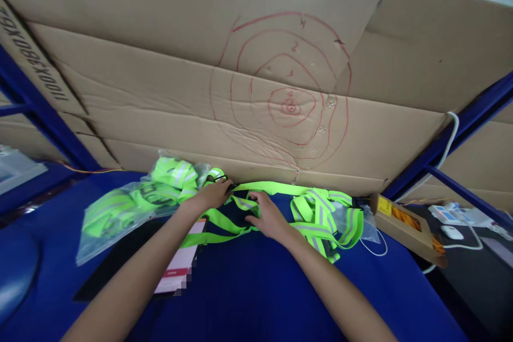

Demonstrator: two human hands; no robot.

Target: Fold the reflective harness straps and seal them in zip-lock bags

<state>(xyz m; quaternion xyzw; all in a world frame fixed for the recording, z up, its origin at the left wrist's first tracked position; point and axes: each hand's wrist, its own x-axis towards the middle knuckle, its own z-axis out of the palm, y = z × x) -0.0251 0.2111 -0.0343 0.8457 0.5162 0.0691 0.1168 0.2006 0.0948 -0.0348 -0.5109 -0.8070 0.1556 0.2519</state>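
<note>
A neon green reflective strap vest lies spread on the blue table against the cardboard wall. My left hand pinches the vest's upper strap near a black buckle at the far edge. My right hand rests on the green straps with fingers curled over one band. More folded green vests sit in clear plastic bags to the left of my left hand.
A cardboard sheet with red concentric circles stands behind the table. A white and red card lies under my left forearm. A brown box, a white cable, a power strip and blue shelf posts are at the right.
</note>
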